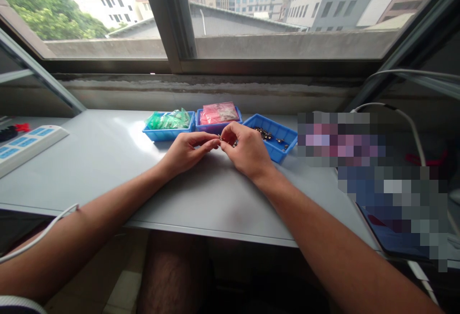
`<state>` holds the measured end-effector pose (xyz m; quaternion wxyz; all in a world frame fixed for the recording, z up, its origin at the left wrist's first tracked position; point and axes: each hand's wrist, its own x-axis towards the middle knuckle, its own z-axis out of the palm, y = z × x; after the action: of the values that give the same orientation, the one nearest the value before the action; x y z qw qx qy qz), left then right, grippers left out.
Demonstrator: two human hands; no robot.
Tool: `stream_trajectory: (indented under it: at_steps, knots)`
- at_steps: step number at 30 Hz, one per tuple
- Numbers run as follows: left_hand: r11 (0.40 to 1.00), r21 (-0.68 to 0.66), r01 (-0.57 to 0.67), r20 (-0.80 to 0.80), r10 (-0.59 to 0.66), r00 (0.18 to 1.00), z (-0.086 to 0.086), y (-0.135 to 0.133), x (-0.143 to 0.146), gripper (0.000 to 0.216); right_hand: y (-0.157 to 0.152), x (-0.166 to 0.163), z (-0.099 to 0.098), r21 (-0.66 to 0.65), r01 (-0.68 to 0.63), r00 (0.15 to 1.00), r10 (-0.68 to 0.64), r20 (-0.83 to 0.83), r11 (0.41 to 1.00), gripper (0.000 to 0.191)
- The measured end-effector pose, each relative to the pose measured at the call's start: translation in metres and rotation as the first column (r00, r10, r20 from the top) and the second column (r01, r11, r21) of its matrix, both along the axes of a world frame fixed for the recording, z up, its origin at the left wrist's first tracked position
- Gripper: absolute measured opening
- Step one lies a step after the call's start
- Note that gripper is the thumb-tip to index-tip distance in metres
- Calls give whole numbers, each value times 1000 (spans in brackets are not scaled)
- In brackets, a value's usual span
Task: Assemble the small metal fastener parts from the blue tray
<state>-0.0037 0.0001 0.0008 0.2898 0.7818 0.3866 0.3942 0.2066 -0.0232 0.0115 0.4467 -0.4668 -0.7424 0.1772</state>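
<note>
At the far left a white power strip [25, 146] lies on the grey surface [108, 160], well apart from the work. Further right, a blue tray of green packets [168, 126] stands just beyond the left hand [185, 152], whose fingers [210, 144] are drawn narrow, thumb and forefinger pinching toward the middle. Between the two hands sits the small metal part [220, 139], held just above the surface and gripped from both sides at the fingertips; it is too small to make out its shape. Behind it is a tray with a pink packet [218, 114]. The right hand [248, 152] curls closed over the same part. Beside it, the tray of dark metal pieces [275, 136] is angled. The step looks like fitting or working one piece by fingertip; the next move seems to call for a steady, fine pinch.
</note>
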Motion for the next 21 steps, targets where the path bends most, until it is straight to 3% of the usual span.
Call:
stream_trajectory:
  at_steps: [7, 13, 21]
  knots:
    - [998, -58, -32, 118, 38, 992, -8, 3, -1, 41, 2, -1, -4, 10, -46, 999, 47, -19, 999, 17]
    - [996, 19, -89, 84, 88, 993, -4, 1, 1, 38, 1, 0, -3, -21, -49, 997, 48, -58, 999, 5]
    - [999, 37, -31, 164, 25, 986, -5, 3, 2, 41, 2, -1, -7, -22, -71, 997, 70, -22, 997, 30]
